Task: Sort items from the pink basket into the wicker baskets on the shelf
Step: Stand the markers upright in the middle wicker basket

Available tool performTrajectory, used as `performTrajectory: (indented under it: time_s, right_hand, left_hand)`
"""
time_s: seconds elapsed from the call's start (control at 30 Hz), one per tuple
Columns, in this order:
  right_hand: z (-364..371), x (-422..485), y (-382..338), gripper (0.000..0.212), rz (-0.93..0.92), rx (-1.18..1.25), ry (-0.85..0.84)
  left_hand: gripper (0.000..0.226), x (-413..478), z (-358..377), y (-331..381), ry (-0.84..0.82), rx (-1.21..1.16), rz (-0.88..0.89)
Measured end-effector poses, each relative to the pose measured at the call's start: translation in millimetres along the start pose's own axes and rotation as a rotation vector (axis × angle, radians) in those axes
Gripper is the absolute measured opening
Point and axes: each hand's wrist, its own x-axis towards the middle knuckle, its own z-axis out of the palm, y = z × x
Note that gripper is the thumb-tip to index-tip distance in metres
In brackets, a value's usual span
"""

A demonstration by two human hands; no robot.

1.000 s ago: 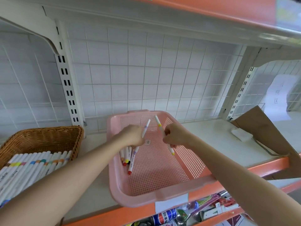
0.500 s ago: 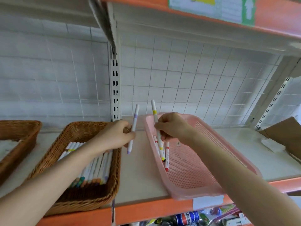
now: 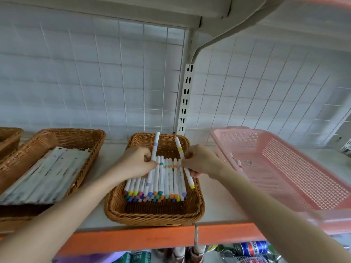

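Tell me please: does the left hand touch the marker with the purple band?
Touching. The head view shows the left hand gripping the purple-banded marker at its middle, above the wicker basket.

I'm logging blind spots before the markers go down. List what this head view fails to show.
Head view only.
Markers in the pink basket: right forearm covers most; count unclear.
Far-left wicker basket: cut by the left edge; contents unclear.
Packets in the left wicker basket: print too blurred to read.
Lower-shelf goods: cut by the bottom edge.

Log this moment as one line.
left hand: grips purple-banded marker | right hand: pinches yellow-banded marker | both above wicker basket | pink basket: markers inside
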Motion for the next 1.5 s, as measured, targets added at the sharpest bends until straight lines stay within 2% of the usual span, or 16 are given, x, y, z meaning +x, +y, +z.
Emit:
performTrajectory:
  time_s: [0.17, 0.57, 0.67, 0.77, 0.83, 0.9, 1.03, 1.17, 1.33, 1.5]
  right_hand:
    - [32, 12, -10, 0.010, 0.050, 0.011, -0.055]
    - [55, 24, -16, 0.013, 0.119, -0.032, -0.036]
    - [53, 16, -16, 0.014, 0.067, -0.060, 0.033]
    - [49, -1, -11, 0.026, -0.123, -0.227, 0.229]
    - [47, -15, -1, 0.026, -0.232, -0.289, 0.366]
    - [48, -27, 12, 0.025, -0.250, -0.335, 0.431]
    - [55, -40, 28, 0.032, -0.202, -0.410, 0.381]
    - [60, -45, 29, 0.034, -0.205, -0.378, 0.386]
    - [61, -44, 31, 0.032, -0.221, -0.368, 0.400]
    - [63, -42, 34, 0.029, -0.241, -0.348, 0.424]
  left_hand:
    - [0.015, -2, -2, -19, -0.020, -0.003, 0.002]
    - [0.015, -1, 0, -24, -0.037, 0.050, 0.097]
    - [0.016, 0, 0, -22, -0.063, 0.043, 0.100]
    - [0.015, 1, 2, -19, -0.095, 0.041, 0.097]
    - [0.017, 4, 4, -16, -0.102, 0.047, 0.096]
    - [0.017, 6, 8, -12, -0.113, 0.028, 0.091]
    - [0.016, 8, 15, -2, -0.153, 0.012, 0.087]
    - [0.017, 9, 23, 10, -0.174, 0.047, 0.097]
    - [0.037, 13, 34, 21, -0.117, 0.224, 0.136]
    - [0.032, 16, 44, 17, -0.089, 0.325, 0.200]
